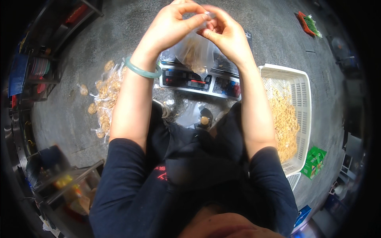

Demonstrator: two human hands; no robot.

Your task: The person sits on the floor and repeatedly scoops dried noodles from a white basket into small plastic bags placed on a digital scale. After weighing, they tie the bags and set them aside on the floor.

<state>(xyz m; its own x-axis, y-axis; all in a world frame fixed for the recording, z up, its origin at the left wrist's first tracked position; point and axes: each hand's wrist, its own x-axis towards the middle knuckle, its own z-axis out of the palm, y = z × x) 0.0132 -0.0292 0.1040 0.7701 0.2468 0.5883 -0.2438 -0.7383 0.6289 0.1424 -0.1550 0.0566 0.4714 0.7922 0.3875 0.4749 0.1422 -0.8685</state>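
Both hands are raised at the top of the view and pinch the gathered neck of a clear plastic bag (195,52). My left hand (175,25), with a pale green bangle on its wrist, grips it from the left; my right hand (224,32) grips it from the right. Brownish-yellow food pieces show in the bag's lower part. The bag hangs over a digital scale (184,86), hiding part of its pan and display; I cannot tell whether it touches the pan. Between my legs lie loose clear plastic bags (190,114).
Several filled, tied bags (104,101) lie on the grey floor (68,119) at left. A white perforated basket (308,119) of yellowish food pieces (284,131) stands at right, with a green bag (314,162) beside it. Farther off is an orange basket (303,22) of green vegetables.
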